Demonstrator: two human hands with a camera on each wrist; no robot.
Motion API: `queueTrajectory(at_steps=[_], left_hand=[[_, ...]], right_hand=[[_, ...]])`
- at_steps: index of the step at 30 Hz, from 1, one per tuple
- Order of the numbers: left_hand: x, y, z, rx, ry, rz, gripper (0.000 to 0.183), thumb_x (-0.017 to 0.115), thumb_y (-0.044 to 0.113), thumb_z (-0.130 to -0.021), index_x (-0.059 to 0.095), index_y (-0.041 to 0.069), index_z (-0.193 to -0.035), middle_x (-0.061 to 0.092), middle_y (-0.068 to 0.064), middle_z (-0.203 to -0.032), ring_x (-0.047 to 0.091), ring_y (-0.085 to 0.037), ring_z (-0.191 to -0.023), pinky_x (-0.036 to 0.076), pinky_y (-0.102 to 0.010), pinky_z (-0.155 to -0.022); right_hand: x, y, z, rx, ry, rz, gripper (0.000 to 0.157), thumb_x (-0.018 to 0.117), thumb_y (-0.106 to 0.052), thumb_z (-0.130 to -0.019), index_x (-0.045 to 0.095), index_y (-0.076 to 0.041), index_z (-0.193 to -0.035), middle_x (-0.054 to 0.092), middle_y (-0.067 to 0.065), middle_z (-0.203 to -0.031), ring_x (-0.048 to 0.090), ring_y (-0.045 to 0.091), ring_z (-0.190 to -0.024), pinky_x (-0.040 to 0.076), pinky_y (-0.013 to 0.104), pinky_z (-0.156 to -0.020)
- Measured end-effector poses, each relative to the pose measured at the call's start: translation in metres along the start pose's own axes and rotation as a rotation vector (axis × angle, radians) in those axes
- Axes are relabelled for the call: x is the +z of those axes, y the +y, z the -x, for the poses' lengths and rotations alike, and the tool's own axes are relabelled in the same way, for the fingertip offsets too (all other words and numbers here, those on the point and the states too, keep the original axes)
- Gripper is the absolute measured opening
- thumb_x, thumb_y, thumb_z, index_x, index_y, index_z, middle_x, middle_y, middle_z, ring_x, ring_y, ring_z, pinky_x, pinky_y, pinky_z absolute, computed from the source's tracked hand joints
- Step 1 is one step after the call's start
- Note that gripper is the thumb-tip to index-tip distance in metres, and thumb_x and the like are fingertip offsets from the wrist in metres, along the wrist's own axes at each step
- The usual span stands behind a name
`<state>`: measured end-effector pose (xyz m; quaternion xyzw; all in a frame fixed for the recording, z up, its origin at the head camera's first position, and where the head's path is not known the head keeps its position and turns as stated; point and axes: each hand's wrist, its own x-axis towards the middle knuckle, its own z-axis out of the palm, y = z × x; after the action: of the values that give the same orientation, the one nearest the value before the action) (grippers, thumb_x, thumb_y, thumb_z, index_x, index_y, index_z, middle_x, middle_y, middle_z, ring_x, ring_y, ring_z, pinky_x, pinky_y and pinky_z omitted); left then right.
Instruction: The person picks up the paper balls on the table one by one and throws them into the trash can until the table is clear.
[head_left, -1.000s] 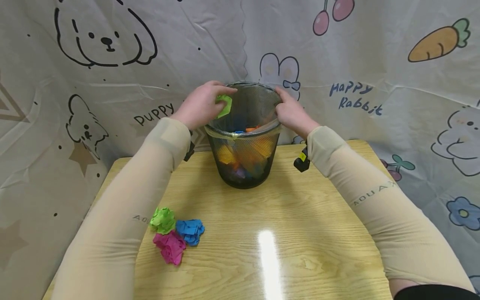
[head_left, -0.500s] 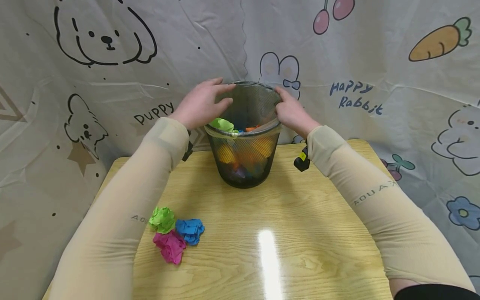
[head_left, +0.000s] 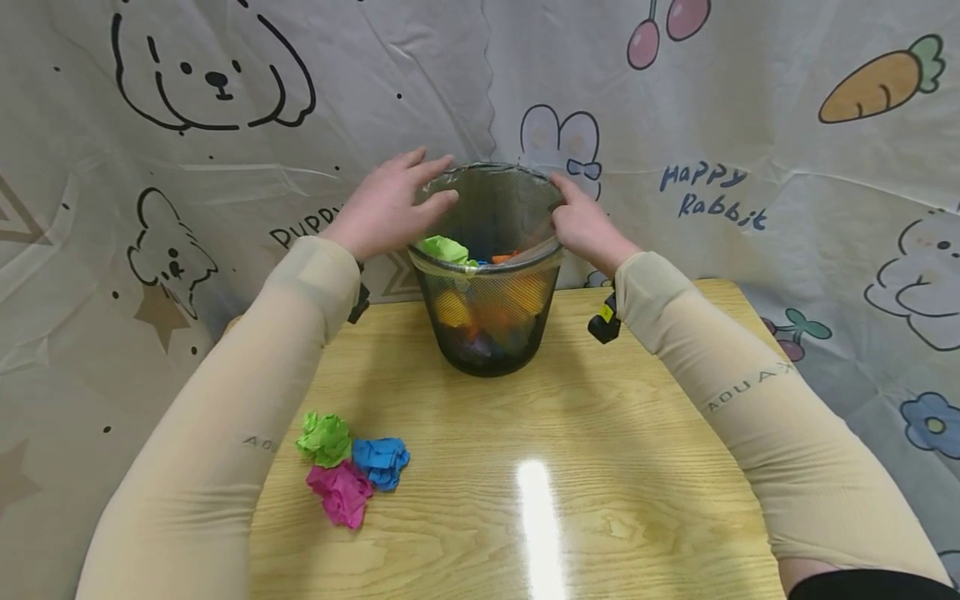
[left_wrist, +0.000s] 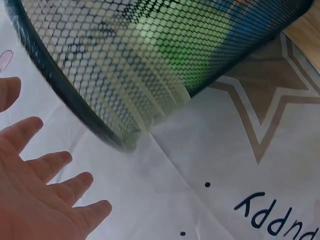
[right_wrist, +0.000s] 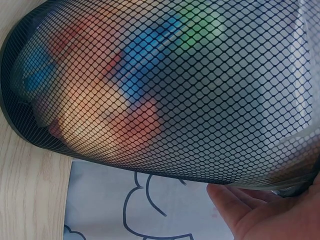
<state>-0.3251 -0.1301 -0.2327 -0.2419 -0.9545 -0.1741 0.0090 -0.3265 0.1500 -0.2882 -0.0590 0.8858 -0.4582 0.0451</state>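
Observation:
A black mesh wastebasket [head_left: 487, 342] with a clear liner folded over its rim stands upright at the back of the table. Crumpled paper in several colours shows through the mesh [right_wrist: 107, 100]. A green paper ball [head_left: 444, 249] lies inside, on the left. My left hand [head_left: 390, 204] is beside the left rim with fingers spread and nothing in it; the left wrist view shows those fingers [left_wrist: 72, 187] apart from the rim. My right hand [head_left: 588, 225] grips the rim on the right, and its fingers [right_wrist: 225, 202] lie against the outside of the mesh.
On the wooden table [head_left: 600, 458], at the front left, a green paper ball [head_left: 325, 439], a blue one [head_left: 381, 462] and a magenta one [head_left: 341, 493] lie bunched together. Close behind the basket hangs a printed cloth [head_left: 420, 67].
My left hand let go of a green paper ball, which dropped into the wastebasket. It then drew back left from the rim, fingers spreading. My right hand stayed on the rim.

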Motion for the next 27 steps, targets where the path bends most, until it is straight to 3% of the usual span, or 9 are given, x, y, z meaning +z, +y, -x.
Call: queueTrajectory(at_steps=[7, 11, 20, 24, 27], left_hand=[[-0.007, -0.012, 0.01, -0.022, 0.017, 0.005, 0.071, 0.039, 0.06, -0.104, 0.017, 0.032, -0.165, 0.004, -0.009, -0.171, 0.004, -0.033, -0.156, 0.005, -0.058, -0.122], [-0.01, -0.021, 0.02, -0.037, 0.03, 0.011, 0.072, 0.039, 0.061, -0.104, 0.014, 0.032, -0.166, 0.003, -0.01, -0.171, 0.005, -0.034, -0.156, 0.006, -0.06, -0.122], [-0.012, -0.052, 0.046, -0.059, 0.048, 0.021, 0.074, 0.04, 0.06, -0.104, 0.012, 0.03, -0.166, 0.002, -0.011, -0.171, 0.004, -0.038, -0.155, 0.007, -0.062, -0.121], [-0.011, -0.061, 0.058, -0.057, 0.047, -0.005, 0.075, 0.041, 0.06, -0.105, 0.012, 0.028, -0.166, 0.004, -0.014, -0.17, 0.006, -0.038, -0.155, 0.005, -0.062, -0.121], [-0.008, -0.065, 0.068, -0.052, 0.039, -0.019, 0.077, 0.042, 0.059, -0.105, 0.012, 0.025, -0.166, 0.005, -0.017, -0.17, 0.007, -0.04, -0.155, 0.001, -0.06, -0.121]], right_hand=[[0.0, 0.001, 0.001, -0.001, -0.009, -0.013, 0.068, 0.023, -0.007, -0.103, 0.005, -0.019, -0.167, 0.005, -0.002, -0.171, 0.004, 0.014, -0.154, 0.013, 0.037, -0.124], [0.0, 0.001, 0.002, -0.002, -0.01, -0.014, 0.068, 0.023, -0.007, -0.103, 0.005, -0.019, -0.167, 0.004, -0.002, -0.171, 0.004, 0.014, -0.154, 0.021, 0.037, -0.119], [0.001, 0.001, 0.002, -0.008, -0.017, -0.024, 0.068, 0.023, -0.006, -0.103, 0.005, -0.019, -0.167, 0.004, -0.002, -0.171, 0.006, 0.013, -0.154, 0.028, 0.039, -0.107], [0.001, 0.001, 0.001, -0.01, -0.012, -0.019, 0.068, 0.023, -0.006, -0.103, 0.005, -0.018, -0.167, 0.004, -0.001, -0.171, 0.005, 0.015, -0.154, 0.025, 0.037, -0.115], [0.0, 0.001, 0.001, -0.011, -0.007, -0.016, 0.067, 0.023, -0.007, -0.103, 0.005, -0.018, -0.167, 0.005, -0.001, -0.171, 0.004, 0.016, -0.155, 0.016, 0.036, -0.123]])
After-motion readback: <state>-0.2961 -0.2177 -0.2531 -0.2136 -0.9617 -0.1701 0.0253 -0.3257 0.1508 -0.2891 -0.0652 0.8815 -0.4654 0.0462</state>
